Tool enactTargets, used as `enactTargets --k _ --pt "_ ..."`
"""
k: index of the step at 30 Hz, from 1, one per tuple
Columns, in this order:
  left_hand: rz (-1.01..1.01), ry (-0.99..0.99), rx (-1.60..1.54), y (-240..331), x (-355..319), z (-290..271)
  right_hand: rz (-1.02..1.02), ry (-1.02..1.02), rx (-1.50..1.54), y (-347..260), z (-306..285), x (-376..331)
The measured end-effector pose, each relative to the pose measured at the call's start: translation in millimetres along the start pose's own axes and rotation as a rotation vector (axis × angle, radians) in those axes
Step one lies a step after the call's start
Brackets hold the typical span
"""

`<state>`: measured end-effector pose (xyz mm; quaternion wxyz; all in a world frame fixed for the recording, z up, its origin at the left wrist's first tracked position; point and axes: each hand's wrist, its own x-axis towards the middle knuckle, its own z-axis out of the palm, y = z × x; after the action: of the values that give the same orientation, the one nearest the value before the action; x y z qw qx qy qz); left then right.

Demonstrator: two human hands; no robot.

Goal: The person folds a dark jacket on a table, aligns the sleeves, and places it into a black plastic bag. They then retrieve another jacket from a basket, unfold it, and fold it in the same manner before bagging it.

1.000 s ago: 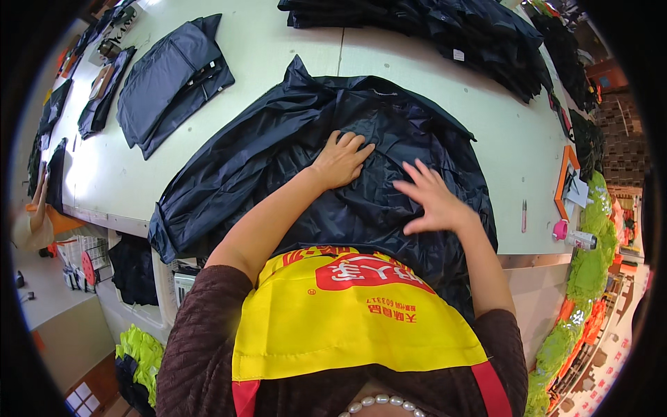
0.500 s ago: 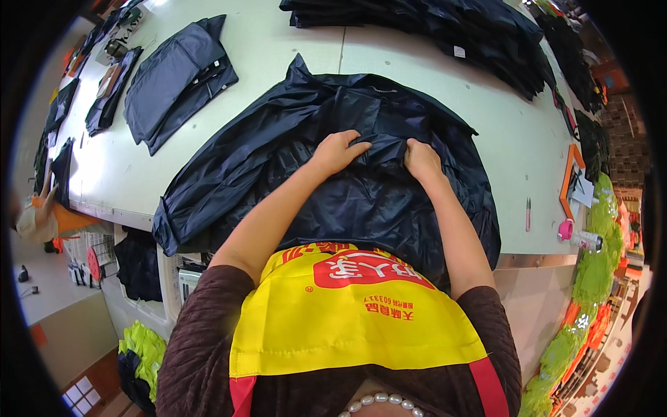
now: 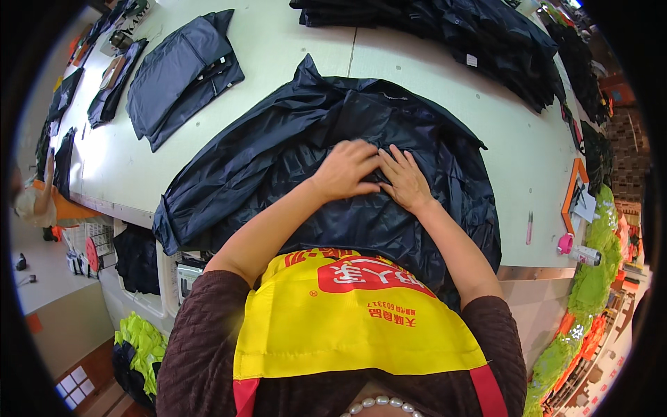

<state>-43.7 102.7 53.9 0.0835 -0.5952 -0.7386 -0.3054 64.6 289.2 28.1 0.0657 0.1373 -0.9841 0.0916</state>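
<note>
Mid-frame, the left hand (image 3: 345, 169) and right hand (image 3: 405, 179) rest, fingers open, on dark cloth (image 3: 372, 125), probably light, soft, slippery, best pinched at folds.

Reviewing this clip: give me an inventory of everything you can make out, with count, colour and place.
Spread garment: one, dark navy, under both hands
Table: one, pale, beneath it
Folded garments: uncounted, dark, upper left
Garment pile: one, blackish, far edge
Pen-like item: one, pinkish, right
Frame: one, orange, right edge
Cylinder: one, silvery, right edge
Lime garments: uncounted, green, far right
Disc: one, red, left
Co-worker: one, partly visible, far left
Smaller background items: too unclear to count
Apron: one, yellow, on wearer
Sleeves: two, dark brown, below
Left hand: one, bare, centre
Right hand: one, bare, beside it
</note>
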Motion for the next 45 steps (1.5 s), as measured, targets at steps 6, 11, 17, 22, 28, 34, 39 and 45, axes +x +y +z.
enactTargets --k 6,11,17,22,28,34,39,45 --pt "-0.179 -0.030 -0.306 -24 -10 36 0.067 0.107 0.344 3 -15 5" --pt "-0.392 -0.164 -0.486 -34 2 35 -0.041 0.247 0.104 6 -19 -1" --pt "-0.136 -0.037 -0.162 -12 3 19 0.153 0.132 0.340 32 -1 8" --pt "-0.268 -0.150 -0.159 -30 4 36 0.042 0.194 -0.050 5 -34 23" --pt "-0.387 -0.253 -0.151 -41 19 43 0.025 0.228 0.137 16 -12 21" --pt "-0.046 -0.053 0.263 -7 28 13 0.219 -0.002 0.439 42 -11 39" --pt "-0.016 0.123 -0.028 -45 10 52 0.029 0.172 0.143 28 -17 39" --pt "-0.286 -0.009 -0.243 -59 23 60 0.059 0.245 0.272 37 -9 37"
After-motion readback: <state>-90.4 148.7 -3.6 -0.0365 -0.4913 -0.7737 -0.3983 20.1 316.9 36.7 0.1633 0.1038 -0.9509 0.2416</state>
